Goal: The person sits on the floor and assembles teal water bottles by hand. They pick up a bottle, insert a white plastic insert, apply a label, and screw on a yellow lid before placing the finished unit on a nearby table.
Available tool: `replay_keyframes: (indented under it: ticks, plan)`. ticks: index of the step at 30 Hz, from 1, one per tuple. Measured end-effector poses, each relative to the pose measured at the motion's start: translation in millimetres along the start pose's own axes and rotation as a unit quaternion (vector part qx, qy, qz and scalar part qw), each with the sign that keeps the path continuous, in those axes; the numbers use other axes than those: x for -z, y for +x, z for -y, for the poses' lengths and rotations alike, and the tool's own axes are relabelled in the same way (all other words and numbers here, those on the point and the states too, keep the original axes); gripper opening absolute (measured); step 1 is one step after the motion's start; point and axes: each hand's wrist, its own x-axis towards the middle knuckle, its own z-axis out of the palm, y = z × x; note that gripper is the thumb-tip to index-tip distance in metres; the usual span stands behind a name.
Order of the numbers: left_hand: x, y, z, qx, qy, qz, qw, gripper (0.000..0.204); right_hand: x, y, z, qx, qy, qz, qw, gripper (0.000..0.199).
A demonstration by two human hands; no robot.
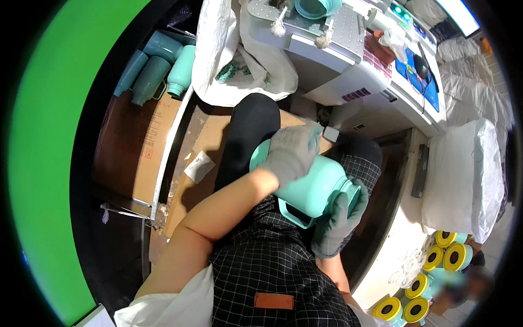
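Observation:
A mint-green thermos jug [310, 191] lies on its side across my lap, its side handle toward my body. My right hand [340, 223], in a grey knitted glove, is wrapped round the narrow neck end. Over the jug's body lies my left hand [291, 152], also grey-gloved and a little blurred. Its fingers are curled closed near the jug's far side, and whatever they hold is hidden. The wide end of the jug shows just left of that hand.
At left, a cardboard-lined bin [133, 158] holds several green jugs [152, 79]. A white sack [218, 82] stands ahead, beside a grey machine [316, 60] bearing another jug [317, 7]. At right are a white wrapped bundle [463, 180] and several yellow-ended jugs [417, 286].

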Motion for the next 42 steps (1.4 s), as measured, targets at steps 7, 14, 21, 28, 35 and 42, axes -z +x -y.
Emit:
replay_keyframes:
  ticks: [7,14,21,28,35,42]
  plan:
    - [-11.9,-19.6,-35.4,-0.182,0.013,-0.108,0.977,0.032,10.4,2.1,-13.0,0.011,0.000,-0.015,1.000,0.058]
    - [5.1,16.0,35.8,-0.006,0.117,-0.159,0.980,0.034,0.4,-8.9,7.0,0.068,-0.041,0.032,0.996,0.067]
    - [15.0,-6.0,-14.7,-0.135,0.069,-0.158,0.976,0.039,5.6,-9.3,4.5,0.045,-0.059,0.028,0.997,0.070]
    - [16.8,16.1,-56.6,-0.275,0.152,-0.222,0.923,0.043,-2.6,-15.1,-0.8,0.146,-0.014,0.071,0.987,0.075]
    - [21.6,1.7,44.7,-0.118,0.217,-0.253,0.936,0.035,-0.6,-2.8,-4.5,0.044,0.021,0.052,0.997,0.074]
    - [-3.9,-10.3,69.6,-0.131,0.147,-0.303,0.932,0.044,7.7,-0.3,-4.5,0.009,-0.008,0.033,0.999,0.065]
